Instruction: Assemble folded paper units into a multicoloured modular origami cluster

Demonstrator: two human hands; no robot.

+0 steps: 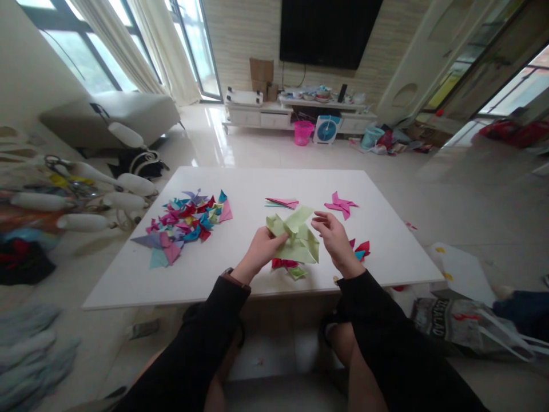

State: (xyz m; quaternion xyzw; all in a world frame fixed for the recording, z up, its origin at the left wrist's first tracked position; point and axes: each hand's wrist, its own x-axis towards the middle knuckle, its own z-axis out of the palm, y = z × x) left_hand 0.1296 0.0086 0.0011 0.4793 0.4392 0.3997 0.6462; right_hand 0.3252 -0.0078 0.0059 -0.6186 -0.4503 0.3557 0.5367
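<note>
A light green folded paper piece [295, 237] is held above the white table [240, 269] near its front edge. My left hand [265, 247] pinches the paper's left side, fingers closed on it. My right hand [333, 233] sits at its right side, fingertips curled toward the paper's upper right edge. Beneath the paper lie small red and green folded bits [286, 266]. More red and blue pieces [361, 248] lie just right of my right wrist.
A heap of coloured folded papers [186, 224] lies on the table's left. A pink folded triangle [281, 202] and a magenta pinwheel shape [341, 205] lie farther back. A rack with white handles [86, 197] stands left; bags [463, 326] sit on the floor at right.
</note>
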